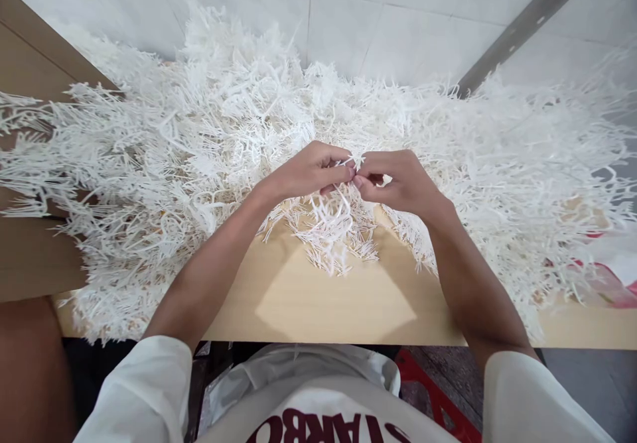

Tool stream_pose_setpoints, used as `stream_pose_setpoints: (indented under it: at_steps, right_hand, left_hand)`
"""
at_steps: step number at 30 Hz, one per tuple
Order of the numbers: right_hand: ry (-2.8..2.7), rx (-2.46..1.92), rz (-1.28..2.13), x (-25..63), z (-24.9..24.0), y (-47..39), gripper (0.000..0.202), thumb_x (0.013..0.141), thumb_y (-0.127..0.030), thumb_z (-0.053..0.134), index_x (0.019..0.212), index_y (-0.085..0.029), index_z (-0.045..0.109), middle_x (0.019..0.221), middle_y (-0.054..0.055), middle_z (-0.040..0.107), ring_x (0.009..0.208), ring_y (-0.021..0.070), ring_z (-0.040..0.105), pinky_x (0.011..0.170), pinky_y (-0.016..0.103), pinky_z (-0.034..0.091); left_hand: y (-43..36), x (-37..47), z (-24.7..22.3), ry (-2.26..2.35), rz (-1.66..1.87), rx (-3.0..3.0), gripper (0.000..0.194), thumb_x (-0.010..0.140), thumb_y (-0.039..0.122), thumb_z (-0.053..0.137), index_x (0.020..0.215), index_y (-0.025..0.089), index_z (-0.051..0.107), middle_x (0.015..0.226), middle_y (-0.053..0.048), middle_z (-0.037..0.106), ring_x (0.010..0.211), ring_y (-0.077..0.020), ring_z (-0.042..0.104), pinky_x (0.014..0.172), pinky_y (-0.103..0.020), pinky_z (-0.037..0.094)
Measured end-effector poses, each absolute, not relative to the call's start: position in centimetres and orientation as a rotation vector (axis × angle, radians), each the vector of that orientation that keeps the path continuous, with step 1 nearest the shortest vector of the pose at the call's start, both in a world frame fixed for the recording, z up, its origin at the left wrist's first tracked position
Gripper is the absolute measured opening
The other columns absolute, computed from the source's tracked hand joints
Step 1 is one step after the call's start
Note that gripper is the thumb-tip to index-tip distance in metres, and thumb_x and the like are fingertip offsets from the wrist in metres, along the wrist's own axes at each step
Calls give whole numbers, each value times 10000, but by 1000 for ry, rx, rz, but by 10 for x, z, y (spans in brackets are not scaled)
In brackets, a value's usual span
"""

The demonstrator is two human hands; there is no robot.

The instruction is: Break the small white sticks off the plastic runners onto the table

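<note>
My left hand (323, 170) and my right hand (391, 179) meet at the middle of the view, fingertips nearly touching. Both are closed in a pinch on a white branching plastic sprig (356, 160), whose thin tips poke out between the fingers. White strands hang below the left fingers. Just under my hands, a small heap of loose white sprigs (328, 234) lies on the wooden table (333, 304). A large pile of the same white sprigs (223, 111) surrounds my hands behind and on both sides. The part of the sprig inside my fingers is hidden.
A white tiled wall (348, 25) rises behind the pile, with a slotted metal post (527, 25) at right. Cardboard (40, 251) stands at left. Red-and-clear plastic packaging (607, 284) lies at the right. A red plastic piece (438, 396) shows below the table edge.
</note>
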State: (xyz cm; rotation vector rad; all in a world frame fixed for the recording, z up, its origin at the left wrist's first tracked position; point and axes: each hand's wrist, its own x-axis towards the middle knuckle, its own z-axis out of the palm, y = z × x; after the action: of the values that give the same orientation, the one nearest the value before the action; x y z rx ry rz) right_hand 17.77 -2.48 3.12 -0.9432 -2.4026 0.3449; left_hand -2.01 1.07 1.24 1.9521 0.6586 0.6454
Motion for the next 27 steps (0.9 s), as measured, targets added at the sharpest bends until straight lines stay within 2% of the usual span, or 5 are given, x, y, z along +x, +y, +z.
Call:
stream_pose_setpoints:
  at_steps: [5,12,15,20,27]
  right_hand:
    - [-2462,-672,202,160,45,-57,247,807,-164,503,565,-212,483,535,-39,458,543,91,384,560,267,352]
    - [-2194,-1134,143,173,44,-35,178,901,-356,531,976,-228,628,847,22,645,725,130,552,657,285,433]
    - [-2352,-1192,244,175,40,-26,274,937,-412,463,809,-209,596,751,-2,592,659,105,501,626,263,379]
    - [-2449,-1251,252,166,43,-36,266,931,-280,460,680,-192,455,656,-33,469,575,78,364,572,248,291]
    - [-2394,-818,453,151,44,-56,246,877,-251,548,641,-195,511,620,-35,530,589,73,453,594,235,348]
  left_hand:
    - [26,-23,-3,924,1038,1843,215,843,232,520,640,167,489,481,72,372,426,-30,335,425,-194,259]
    - [15,-26,13,813,924,1899,279,890,363,517,688,171,530,493,50,460,440,-37,412,443,-190,322]
    - [9,-22,16,800,891,1966,370,906,432,489,647,169,516,474,43,491,422,-34,389,443,-192,321]
    - [10,-16,10,805,888,2041,374,915,381,478,609,165,496,454,48,498,423,-37,404,456,-186,321]
    - [23,-21,1,982,1012,1853,327,903,363,504,645,163,508,446,57,444,405,-33,392,420,-175,294]
